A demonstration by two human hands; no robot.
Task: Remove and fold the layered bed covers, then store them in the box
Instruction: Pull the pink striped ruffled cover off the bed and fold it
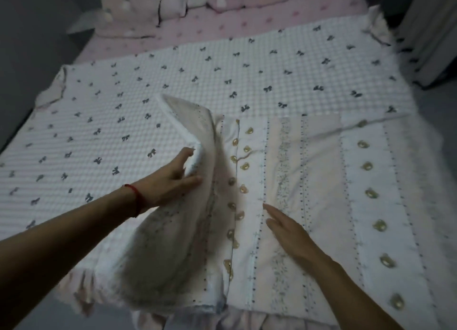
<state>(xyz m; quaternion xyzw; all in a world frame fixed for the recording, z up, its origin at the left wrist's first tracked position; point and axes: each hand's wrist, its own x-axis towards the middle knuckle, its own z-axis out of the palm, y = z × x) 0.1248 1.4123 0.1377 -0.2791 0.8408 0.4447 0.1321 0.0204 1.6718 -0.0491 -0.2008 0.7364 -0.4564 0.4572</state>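
A striped cover with small bear prints [321,181] lies on the near right part of the bed, partly folded. Its left edge [195,136] is lifted into a raised flap. My left hand [173,178] grips that raised edge, thumb on one side and fingers on the other. My right hand [289,228] lies flat on the striped cover with straight fingers. Under it spreads a white waffle cover with dark bow prints [173,82]. A pink sheet [222,30] shows beyond it.
Pink and white pillows [173,3] are piled at the head of the bed. A pale ruffled hem [81,287] hangs over the near edge. Dark floor runs along the left side, and a pale panel [432,20] stands at the far right. No box is in view.
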